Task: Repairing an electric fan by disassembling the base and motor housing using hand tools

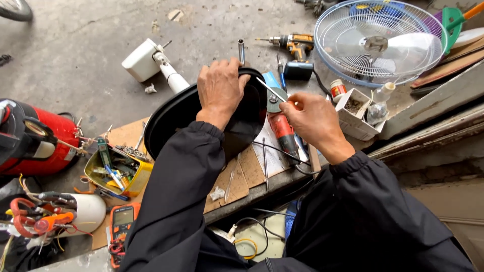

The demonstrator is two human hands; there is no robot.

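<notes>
My left hand (220,89) grips the far rim of a black round fan base (169,118), which is tilted up on the wooden board. A white pole and white box (151,63) stick out behind the base. My right hand (313,118) holds a thin screwdriver (270,89) whose tip points toward the rim by my left hand. Just under the right hand lies a red angle grinder (282,132).
A fan grille with blade (378,43) lies far right, beside a cordless drill (292,44), a small red can (337,89) and a white box of screws (353,113). At left are a red tank (55,138), a yellow tin of tools (116,171), pliers and an orange multimeter (122,221).
</notes>
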